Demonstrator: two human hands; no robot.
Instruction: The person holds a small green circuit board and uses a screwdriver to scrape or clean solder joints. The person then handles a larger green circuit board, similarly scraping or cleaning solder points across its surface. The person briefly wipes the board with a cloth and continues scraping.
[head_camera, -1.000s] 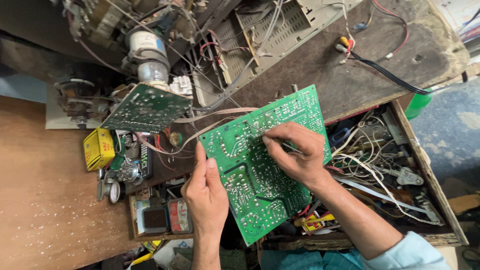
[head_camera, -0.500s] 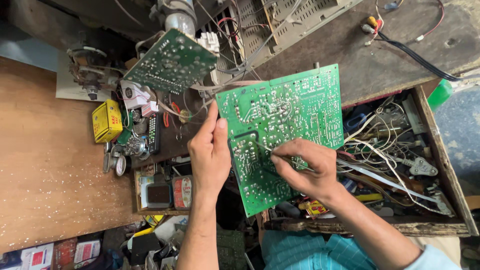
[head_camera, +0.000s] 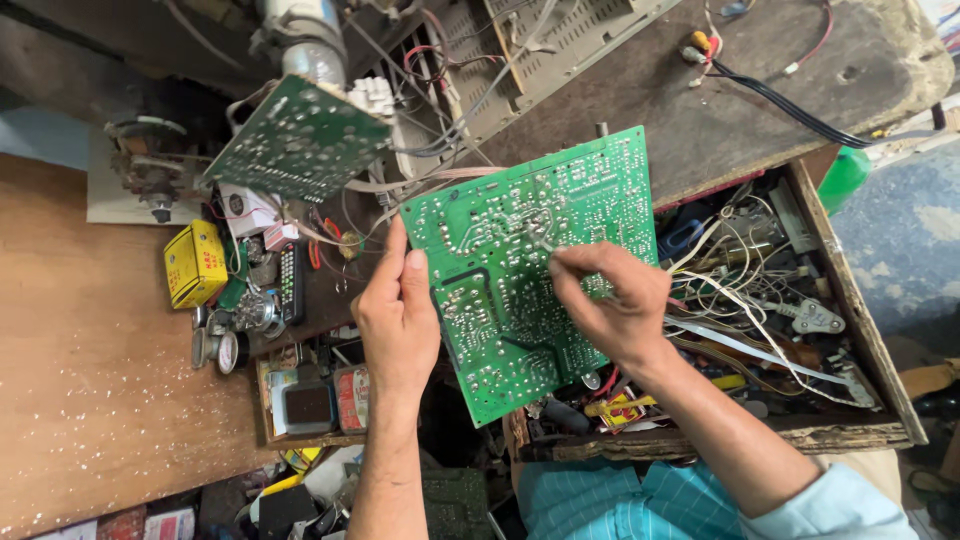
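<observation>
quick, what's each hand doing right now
Left hand: closed on the edge of the green circuit board, holding it up.
Right hand: fingers pinched over the board's solder side; whether they grip a tool cannot be told.

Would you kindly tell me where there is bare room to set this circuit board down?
Bare wooden tabletop lies left of the yellow box. A dark bare stretch of bench lies above the circuit board, by the black cable. The open drawer of wires beside the right hand is crowded.
</observation>
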